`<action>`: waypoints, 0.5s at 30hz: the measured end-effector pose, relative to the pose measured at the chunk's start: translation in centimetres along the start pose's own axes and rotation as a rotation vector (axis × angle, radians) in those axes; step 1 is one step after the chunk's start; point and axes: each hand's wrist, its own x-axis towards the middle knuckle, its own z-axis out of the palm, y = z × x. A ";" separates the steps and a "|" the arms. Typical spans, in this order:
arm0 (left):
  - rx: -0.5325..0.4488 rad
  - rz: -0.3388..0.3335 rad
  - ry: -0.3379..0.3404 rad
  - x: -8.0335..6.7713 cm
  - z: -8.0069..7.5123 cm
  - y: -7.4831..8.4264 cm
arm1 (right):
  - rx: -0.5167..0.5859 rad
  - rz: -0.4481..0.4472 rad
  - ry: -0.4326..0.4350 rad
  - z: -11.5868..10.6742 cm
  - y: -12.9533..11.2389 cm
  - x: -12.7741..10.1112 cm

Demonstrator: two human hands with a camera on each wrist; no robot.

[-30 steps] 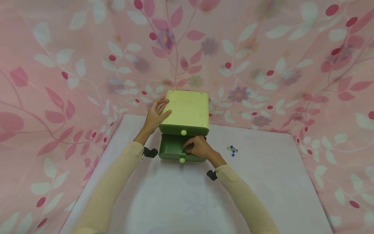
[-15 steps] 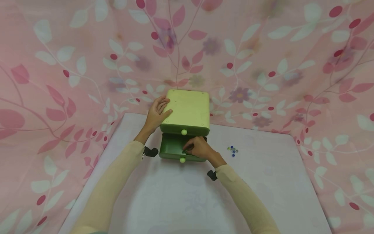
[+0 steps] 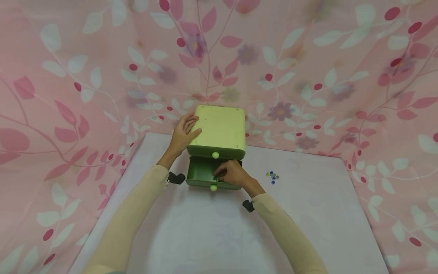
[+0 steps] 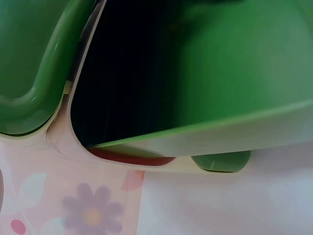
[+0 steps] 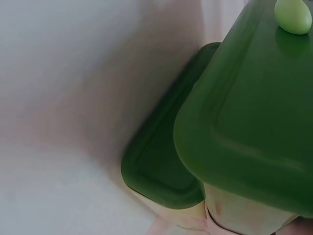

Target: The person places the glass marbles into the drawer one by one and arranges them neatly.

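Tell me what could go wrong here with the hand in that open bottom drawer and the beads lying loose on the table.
The right hand reaches into the pulled-out lower drawer; pushing it shut now could pinch the fingers. The left hand only rests on the side of the small green cabinet, so a hard tug might slide it. The loose beads lie unguarded and a sleeve could scatter them.

Green two-drawer box (image 3: pixel 219 131) upright at table's far edge; lower drawer (image 3: pixel 202 174) pulled open, pale knob (image 3: pixel 213 187) front.
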 end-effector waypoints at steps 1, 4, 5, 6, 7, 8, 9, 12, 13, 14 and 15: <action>0.002 -0.001 0.000 0.0 0.0 0.0 | -0.015 -0.011 0.008 0.0 0.0 0.0; 0.011 0.001 -0.005 -0.1 0.0 0.2 | -0.050 -0.051 0.036 -0.2 0.0 -0.2; 0.010 0.003 -0.005 -0.1 0.0 0.2 | -0.052 -0.065 0.044 -0.2 0.0 -0.2; 0.010 0.004 -0.005 -0.1 0.0 0.2 | -0.053 -0.080 0.052 -0.2 0.0 -0.3; 0.010 0.006 -0.005 -0.2 0.0 0.2 | -0.052 -0.090 0.059 -0.3 0.0 -0.3; 0.010 0.005 -0.005 -0.2 0.0 0.2 | -0.050 -0.098 0.066 -0.3 0.0 -0.4; 0.009 0.005 -0.003 -0.2 0.0 0.2 | -0.046 -0.106 0.073 -0.4 0.0 -0.4; 0.007 0.003 -0.002 -0.2 0.0 0.1 | -0.040 -0.119 0.094 -0.5 0.2 -0.6; 0.007 0.003 -0.002 -0.2 0.1 0.1 | -0.037 -0.119 0.100 -0.5 0.2 -0.6; 0.007 0.002 -0.002 -0.2 0.1 0.1 | -0.036 -0.124 0.105 -0.6 0.2 -0.7; 0.008 0.002 -0.002 -0.2 0.1 0.1 | -0.036 -0.126 0.109 -0.6 0.3 -0.7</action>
